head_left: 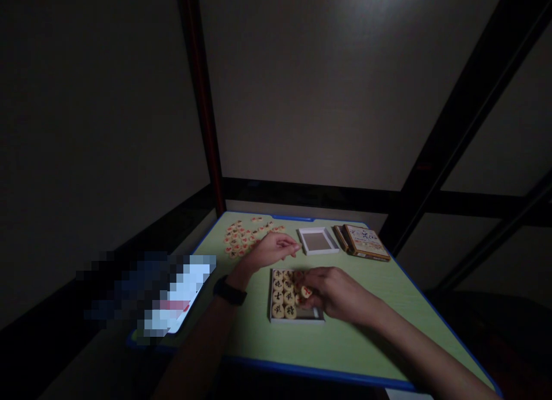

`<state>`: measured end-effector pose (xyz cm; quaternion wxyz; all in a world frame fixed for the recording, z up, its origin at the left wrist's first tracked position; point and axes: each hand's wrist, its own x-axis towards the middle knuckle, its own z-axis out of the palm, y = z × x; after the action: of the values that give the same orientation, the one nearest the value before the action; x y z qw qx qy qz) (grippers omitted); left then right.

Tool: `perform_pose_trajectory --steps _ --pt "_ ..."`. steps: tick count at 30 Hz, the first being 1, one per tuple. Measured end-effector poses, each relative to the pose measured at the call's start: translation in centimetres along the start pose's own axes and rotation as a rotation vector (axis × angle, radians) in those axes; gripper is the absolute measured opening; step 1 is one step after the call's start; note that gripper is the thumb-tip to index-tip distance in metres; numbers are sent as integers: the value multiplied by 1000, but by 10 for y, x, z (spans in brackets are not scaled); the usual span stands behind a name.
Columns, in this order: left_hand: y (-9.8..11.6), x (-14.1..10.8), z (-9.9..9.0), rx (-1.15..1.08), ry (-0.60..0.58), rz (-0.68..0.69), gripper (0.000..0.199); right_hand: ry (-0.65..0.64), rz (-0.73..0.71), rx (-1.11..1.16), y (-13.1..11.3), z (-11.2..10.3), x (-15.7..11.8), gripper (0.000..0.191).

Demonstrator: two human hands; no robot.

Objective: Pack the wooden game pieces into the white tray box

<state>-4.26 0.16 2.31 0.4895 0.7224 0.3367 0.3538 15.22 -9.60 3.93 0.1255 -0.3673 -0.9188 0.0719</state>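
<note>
A white box (pixel 296 321) near the front of the table holds several round pieces with black characters, in columns at its left side. Over the right part of this box, my right hand (pixel 330 291) grips a round piece with a red character (pixel 306 292) between thumb and fingers. My left hand (pixel 276 249) hovers above the table behind the box, its fingertips drawn together; whether anything small is between them is hidden. Loose round pieces (pixel 238 239) with red or dark characters lie scattered beyond my left hand.
An open white tray (pixel 319 252) lies at the back, right of centre. Beside it are printed boxes (pixel 366 242). A lit, pixelated screen (pixel 185 293) is at the left edge of the green table (pixel 375 348), which has a blue rim.
</note>
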Motion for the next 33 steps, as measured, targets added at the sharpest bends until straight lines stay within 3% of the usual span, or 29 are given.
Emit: perform_pose_trajectory --steps 5,11,16,20,33 --pt "0 0 0 0 -2 -13 30 -12 -27 -108 6 7 3 30" --pt "-3 1 0 -11 -14 -30 30 -54 -29 -79 9 14 7 37" --pt "-3 1 0 -21 -21 -24 32 -60 -15 -26 8 14 6 32" --pt "-1 1 0 -20 -25 -13 32 -73 -35 18 4 8 5 16" --pt "1 0 1 -17 -28 -13 29 -54 -40 -29 5 10 5 14"
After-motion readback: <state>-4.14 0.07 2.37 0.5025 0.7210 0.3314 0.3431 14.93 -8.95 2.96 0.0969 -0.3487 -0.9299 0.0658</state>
